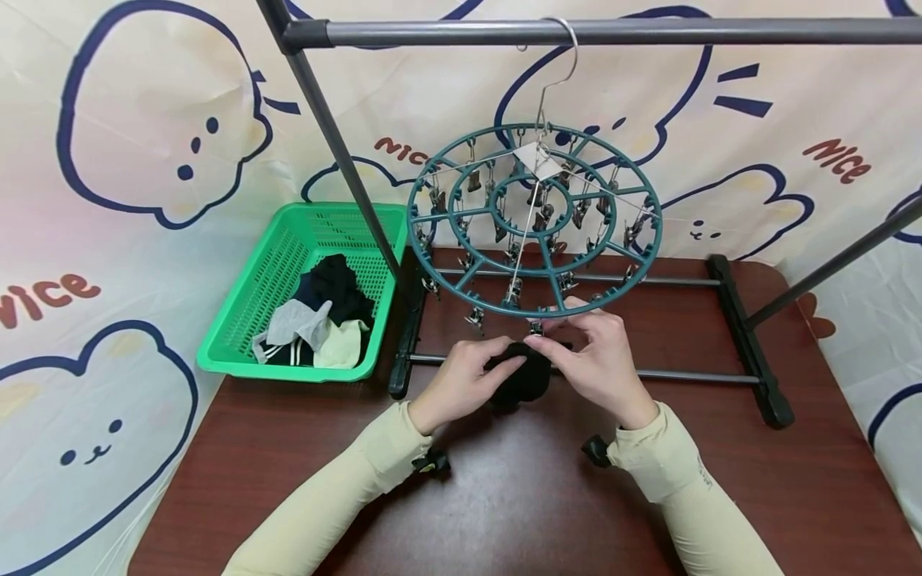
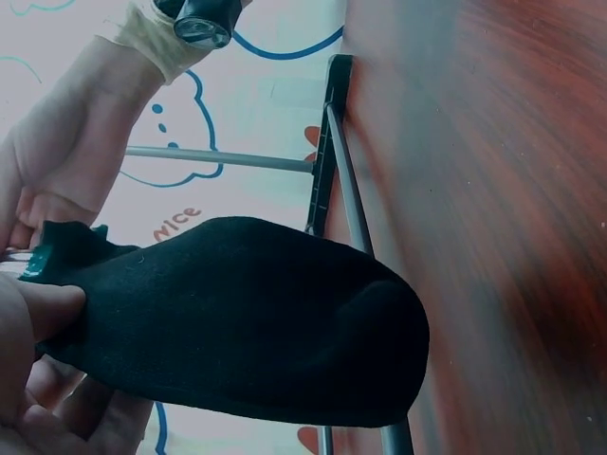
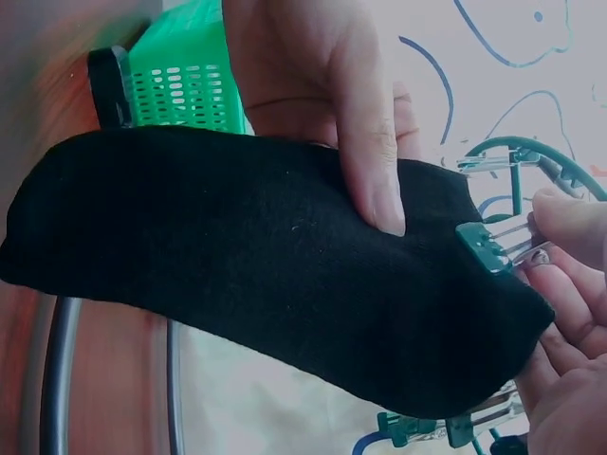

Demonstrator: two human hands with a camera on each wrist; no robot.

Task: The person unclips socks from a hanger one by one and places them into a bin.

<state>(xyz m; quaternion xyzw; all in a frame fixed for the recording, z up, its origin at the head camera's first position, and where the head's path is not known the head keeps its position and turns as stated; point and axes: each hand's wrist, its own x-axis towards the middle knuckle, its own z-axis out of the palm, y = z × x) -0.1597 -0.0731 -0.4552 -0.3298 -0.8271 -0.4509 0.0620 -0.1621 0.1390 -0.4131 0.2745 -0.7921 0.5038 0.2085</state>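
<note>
A black ankle sock (image 3: 247, 246) hangs below the front rim of a round teal clip hanger (image 1: 535, 308). My left hand (image 1: 471, 376) pinches it near the cuff, with the thumb lying on the fabric. My right hand (image 1: 598, 356) pinches the metal handles of a clothes clip (image 3: 488, 248). In the right wrist view the clip's green tips lie over the cuff edge, and some right-hand fingers are beside the cuff. The toe of the sock points down toward the table. Whether the clip bites the fabric is hard to tell.
A green basket (image 1: 223, 340) at left holds several folded garments, dark, grey and pale yellow. The hanger hooks over the grey bar (image 1: 446, 34) of a rack whose black feet (image 1: 774, 404) stand on the brown table (image 1: 519, 504). Several metal clips dangle from the hanger.
</note>
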